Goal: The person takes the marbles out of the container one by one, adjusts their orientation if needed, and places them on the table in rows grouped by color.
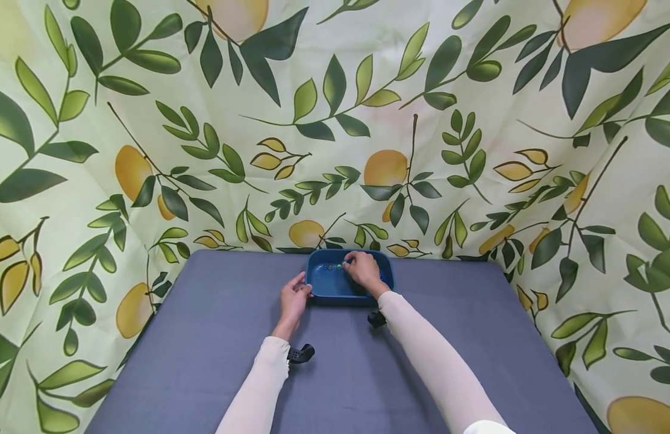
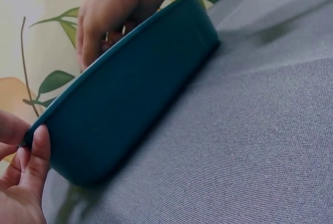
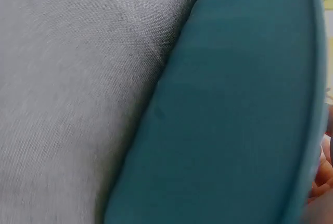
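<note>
Tray: a dark blue tray [image 1: 335, 288] sat at the far edge of the table [image 1: 205, 337], just in front of the leaf-and-lemon backdrop [image 1: 335, 120].
Left hand: your left hand [image 1: 293, 301] rested at the tray's near left corner. In the left wrist view your thumb lay flat against the outer wall of the tray [image 2: 130, 109], and the other fingers sat loosely beside it, gripping nothing.
Right hand: your right hand [image 1: 363, 270] reached over the tray's right side and into it, its fingers bent down toward the far inside edge.
Beads: a few small coloured beads [image 1: 332, 266] lay in a row along the tray's far inner edge, and your right fingertips were right at the green one; I cannot tell whether they pinched it or only touched it.
Right wrist view: only the tray's outer wall [image 3: 239, 120] and the grey table cloth [image 3: 67, 88] showed clearly, with a sliver of fingers at the right edge.
Sleeves: pale sleeves covered both forearms.
</note>
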Tool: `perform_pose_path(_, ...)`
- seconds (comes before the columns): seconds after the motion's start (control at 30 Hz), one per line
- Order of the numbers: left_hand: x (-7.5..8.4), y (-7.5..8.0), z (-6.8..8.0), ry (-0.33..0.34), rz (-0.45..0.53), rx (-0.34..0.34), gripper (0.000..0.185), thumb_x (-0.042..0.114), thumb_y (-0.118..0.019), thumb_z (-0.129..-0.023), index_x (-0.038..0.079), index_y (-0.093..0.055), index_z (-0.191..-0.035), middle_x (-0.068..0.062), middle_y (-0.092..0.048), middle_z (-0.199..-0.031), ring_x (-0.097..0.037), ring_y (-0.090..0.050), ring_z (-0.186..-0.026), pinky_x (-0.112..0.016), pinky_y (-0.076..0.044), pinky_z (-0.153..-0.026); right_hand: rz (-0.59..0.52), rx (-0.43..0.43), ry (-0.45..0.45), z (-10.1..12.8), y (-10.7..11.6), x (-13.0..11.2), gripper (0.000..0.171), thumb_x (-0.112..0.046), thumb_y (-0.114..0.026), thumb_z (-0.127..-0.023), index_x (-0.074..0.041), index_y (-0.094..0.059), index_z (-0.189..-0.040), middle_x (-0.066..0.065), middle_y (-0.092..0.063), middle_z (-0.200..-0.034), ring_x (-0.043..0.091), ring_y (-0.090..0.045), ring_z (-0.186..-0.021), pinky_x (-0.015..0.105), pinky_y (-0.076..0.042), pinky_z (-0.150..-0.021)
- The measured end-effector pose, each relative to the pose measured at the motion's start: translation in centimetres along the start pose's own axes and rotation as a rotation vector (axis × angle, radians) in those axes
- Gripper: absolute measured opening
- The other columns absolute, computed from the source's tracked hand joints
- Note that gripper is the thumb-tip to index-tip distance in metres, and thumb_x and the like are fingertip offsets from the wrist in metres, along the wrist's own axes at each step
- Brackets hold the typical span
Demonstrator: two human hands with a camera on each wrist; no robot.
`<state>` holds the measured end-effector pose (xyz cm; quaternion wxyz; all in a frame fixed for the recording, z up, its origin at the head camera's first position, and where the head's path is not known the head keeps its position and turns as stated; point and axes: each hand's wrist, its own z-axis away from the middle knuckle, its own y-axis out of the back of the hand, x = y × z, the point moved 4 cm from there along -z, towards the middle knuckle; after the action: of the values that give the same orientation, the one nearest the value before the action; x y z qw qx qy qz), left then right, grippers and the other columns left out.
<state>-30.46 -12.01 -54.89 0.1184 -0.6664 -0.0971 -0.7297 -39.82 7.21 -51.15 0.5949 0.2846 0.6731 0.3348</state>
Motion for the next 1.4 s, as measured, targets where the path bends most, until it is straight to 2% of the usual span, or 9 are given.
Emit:
perform_pose_path(0.3, -0.6, 0.2, 0.1, 0.009, 0.015, 0.002, 0.047, 0.000, -0.059, -0.093, 0.003, -0.054, -0.139, -0.020, -0.053, -0.127, -0.011, -0.058, -0.085, -0.030, -0.059, -0.076, -0.030, 0.062, 0.138, 2.3, 1.2, -0.4, 0.020, -0.026, -0.069, -0.091, -0.012, -0.072, -0.105, -0.004, -0.057, -0.059, 0.012, -0.049, -0.051, 0.025, -0.039, -0.051)
perform_pose_path(0.57, -0.6, 0.3, 0.3, 0.018, -0.005, -0.013, 0.047, 0.002, -0.059, -0.094, 0.003, -0.053, -0.140, -0.018, -0.053, -0.126, -0.012, -0.058, -0.085, -0.030, -0.058, -0.078, -0.192, 0.089, 0.147, 5.1, 2.0, -0.2, 0.020, -0.027, -0.069, -0.092, -0.013, -0.072, -0.106, -0.002, -0.055, -0.060, 0.014, -0.046, -0.050, 0.026, -0.040, -0.052)
perform_pose_path(0.87, -0.4, 0.3, 0.1, 0.012, 0.022, -0.049, 0.047, 0.002, -0.059, -0.094, 0.002, -0.052, -0.141, -0.017, -0.051, -0.126, -0.010, -0.057, -0.080, -0.026, -0.057, -0.076, -0.304, 0.119, 0.183, 8.8, 2.9, -0.8, 0.017, -0.024, -0.070, -0.091, -0.013, -0.071, -0.104, -0.003, -0.055, -0.062, 0.013, -0.046, -0.051, 0.025, -0.042, -0.056)
perform_pose_path(1.2, 0.1, 0.3, -0.1, 0.015, 0.015, -0.069, 0.046, 0.002, -0.059, -0.095, 0.003, -0.053, -0.140, -0.017, -0.052, -0.129, -0.011, -0.060, -0.081, -0.036, -0.057, -0.085, -0.331, 0.081, 0.185, 12.2, 1.9, -0.1, 0.013, -0.022, -0.072, -0.089, -0.015, -0.073, -0.101, -0.006, -0.054, -0.060, 0.007, -0.043, -0.048, 0.021, -0.040, -0.049)
perform_pose_path(1.4, 0.2, 0.3, 0.0, -0.016, 0.013, -0.062, 0.046, 0.004, -0.060, -0.095, 0.002, -0.052, -0.140, -0.016, -0.053, -0.127, -0.013, -0.061, -0.082, -0.030, -0.057, -0.080, -0.331, 0.069, 0.200, 13.5, 1.6, 0.8, 0.009, -0.019, -0.074, -0.087, -0.015, -0.073, -0.096, -0.007, -0.054, -0.059, 0.003, -0.043, -0.049, 0.018, -0.037, -0.048)
